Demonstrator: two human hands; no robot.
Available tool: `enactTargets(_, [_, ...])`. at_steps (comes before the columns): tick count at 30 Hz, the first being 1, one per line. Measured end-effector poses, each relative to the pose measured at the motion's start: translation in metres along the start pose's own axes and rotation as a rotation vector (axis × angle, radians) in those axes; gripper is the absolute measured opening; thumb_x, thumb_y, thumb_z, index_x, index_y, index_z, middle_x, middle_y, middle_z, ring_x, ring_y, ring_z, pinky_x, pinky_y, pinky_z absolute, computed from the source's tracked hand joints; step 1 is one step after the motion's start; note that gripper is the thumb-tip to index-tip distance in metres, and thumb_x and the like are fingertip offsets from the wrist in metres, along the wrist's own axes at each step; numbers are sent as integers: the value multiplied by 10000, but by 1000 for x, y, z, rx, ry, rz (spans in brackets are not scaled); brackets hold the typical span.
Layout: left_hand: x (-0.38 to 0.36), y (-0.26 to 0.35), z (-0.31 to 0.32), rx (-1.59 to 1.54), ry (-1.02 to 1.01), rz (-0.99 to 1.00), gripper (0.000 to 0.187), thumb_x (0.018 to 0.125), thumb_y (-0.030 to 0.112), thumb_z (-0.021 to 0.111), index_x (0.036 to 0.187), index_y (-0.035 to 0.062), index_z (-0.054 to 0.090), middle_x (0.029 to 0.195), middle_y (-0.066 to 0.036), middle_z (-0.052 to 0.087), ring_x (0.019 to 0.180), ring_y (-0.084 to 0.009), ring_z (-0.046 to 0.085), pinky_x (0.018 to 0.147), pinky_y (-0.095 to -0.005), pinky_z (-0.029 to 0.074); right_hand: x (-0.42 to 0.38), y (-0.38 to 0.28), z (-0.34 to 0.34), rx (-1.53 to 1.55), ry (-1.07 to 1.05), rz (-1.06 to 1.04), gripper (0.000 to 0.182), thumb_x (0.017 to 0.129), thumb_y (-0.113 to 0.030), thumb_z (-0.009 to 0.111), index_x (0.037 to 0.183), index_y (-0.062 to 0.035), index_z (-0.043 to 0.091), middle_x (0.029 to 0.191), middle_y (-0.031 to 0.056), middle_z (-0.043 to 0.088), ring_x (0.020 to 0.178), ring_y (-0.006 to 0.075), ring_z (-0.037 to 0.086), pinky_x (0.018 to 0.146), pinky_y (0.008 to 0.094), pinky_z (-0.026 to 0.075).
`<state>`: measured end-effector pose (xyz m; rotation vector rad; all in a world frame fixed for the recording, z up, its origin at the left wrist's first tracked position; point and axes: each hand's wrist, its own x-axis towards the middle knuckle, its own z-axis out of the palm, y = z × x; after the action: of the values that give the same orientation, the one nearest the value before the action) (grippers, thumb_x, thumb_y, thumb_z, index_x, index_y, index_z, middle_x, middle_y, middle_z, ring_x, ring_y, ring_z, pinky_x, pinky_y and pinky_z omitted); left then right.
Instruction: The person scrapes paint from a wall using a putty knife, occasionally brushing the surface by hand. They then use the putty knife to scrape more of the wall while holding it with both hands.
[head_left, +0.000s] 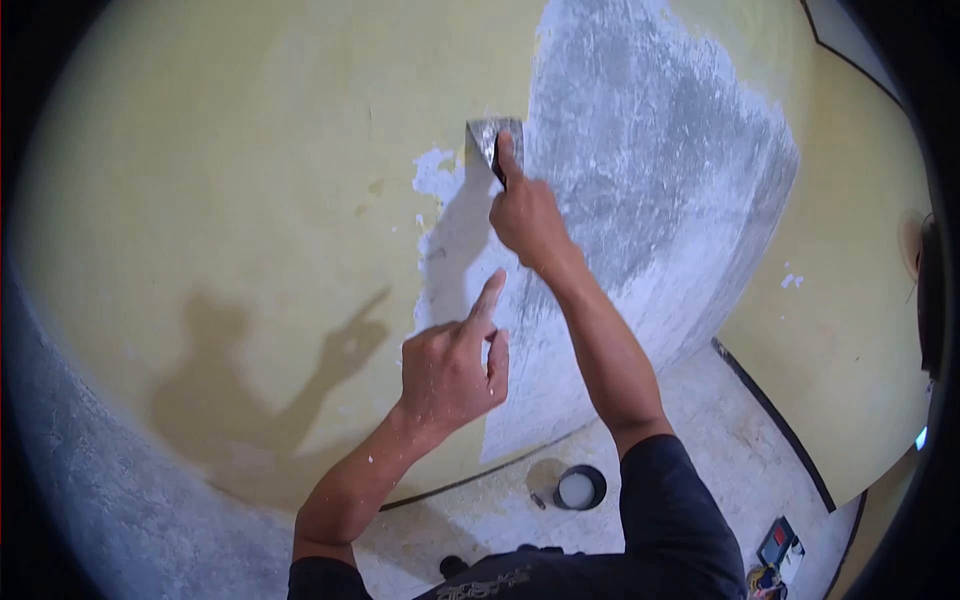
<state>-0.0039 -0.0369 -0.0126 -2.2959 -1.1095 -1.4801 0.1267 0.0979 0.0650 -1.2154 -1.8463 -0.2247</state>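
Observation:
My right hand (532, 222) grips a scraper (495, 140), its index finger stretched along the metal blade. The blade's wide edge meets the wall where yellow paint (270, 120) borders a bare grey and white patch (620, 160). Lower and to the left, my left hand (450, 372) is held up in front of the wall with nothing visible in it. Its index finger points upward, the thumb stands apart and the other fingers are curled. Small white flecks dot that hand and forearm.
On the floor by the wall's base stands a dark round bucket (580, 488) with whitish content. At the lower right lies a dark tray (776, 540) with a red item. Dark skirting (775, 425) runs along the right wall. A shadow falls on the yellow wall.

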Motion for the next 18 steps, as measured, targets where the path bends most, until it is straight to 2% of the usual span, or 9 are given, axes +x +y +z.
enactTargets(2, [-4, 2, -1, -15, -2, 0, 623, 766, 50, 646, 1361, 14, 464, 636, -33, 640, 438, -176, 552, 474, -289, 458, -8, -3, -11, 58, -28, 10, 695, 766, 28, 436, 1446, -9, 301, 710, 348, 581, 662, 501, 584, 668, 551, 460])
enactTargets(4, [-5, 4, -6, -30, 27, 25, 627, 765, 50, 649, 1362, 7, 460, 627, -25, 632, 433, -169, 541, 470, -287, 453, -22, 8, -1, -25, -68, -56, 786, 721, 27, 467, 1471, 6, 233, 688, 342, 585, 636, 508, 587, 646, 564, 467])
enactTargets(9, [-10, 1, -12, -19, 10, 37, 629, 765, 49, 650, 1362, 5, 459, 626, -21, 631, 434, -167, 539, 472, -287, 454, -15, 8, 6, 20, -27, -23, 780, 727, 30, 460, 1472, 5, 229, 703, 356, 581, 635, 516, 579, 651, 571, 460])
enactTargets(11, [-11, 1, -10, -19, 9, 25, 629, 765, 49, 650, 1363, 5, 458, 627, -22, 632, 433, -170, 539, 472, -288, 456, -20, 7, -5, 33, -60, -1, 682, 781, 16, 430, 1450, -15, 299, 750, 355, 586, 695, 504, 587, 699, 548, 448])
enactTargets(15, [-7, -1, -8, -20, 3, 27, 633, 767, 52, 646, 1368, 11, 452, 631, -23, 635, 434, -179, 549, 474, -296, 458, -9, 11, -9, 3, -25, -17, 679, 786, 15, 424, 1452, -20, 294, 763, 355, 589, 706, 503, 590, 708, 547, 447])
enactTargets(18, [-7, -1, -4, -14, -24, 8, 632, 769, 57, 644, 1370, 14, 451, 629, -25, 635, 438, -182, 556, 474, -300, 460, -14, 10, -18, 107, -74, 66, 694, 782, 24, 416, 1461, -31, 284, 763, 350, 589, 721, 503, 589, 723, 535, 458])
